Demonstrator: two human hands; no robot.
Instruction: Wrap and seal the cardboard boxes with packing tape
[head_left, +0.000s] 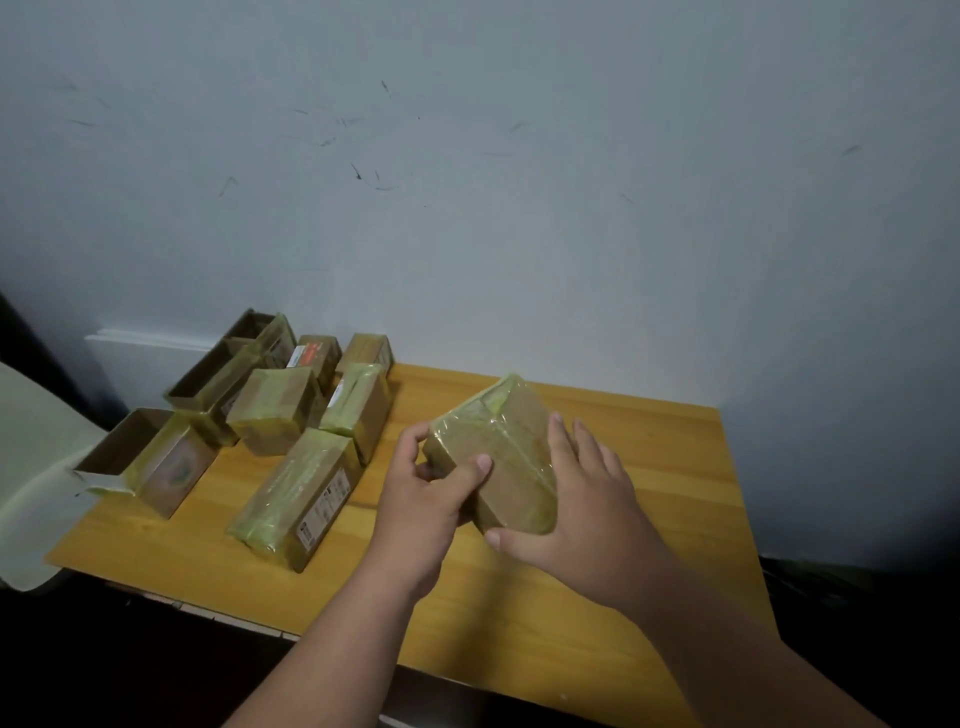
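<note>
Right hand (582, 499) flat against box (498, 467), thumb under; left hand (431, 493) pinching its near corner. Smooth tape outward from grip, keeping box tilted off table (519, 623).

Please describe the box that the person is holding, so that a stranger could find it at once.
On the wooden table, right of the cluster of boxes, the taped cardboard box is tilted between the left hand and right hand. Only it is held.

Pale grey wall (519, 208), scuffed with dark marks, stands directly behind a yellow wooden table (597, 613). A white panel (140, 358) leans far left. Floor dark; lighting dim.
</note>
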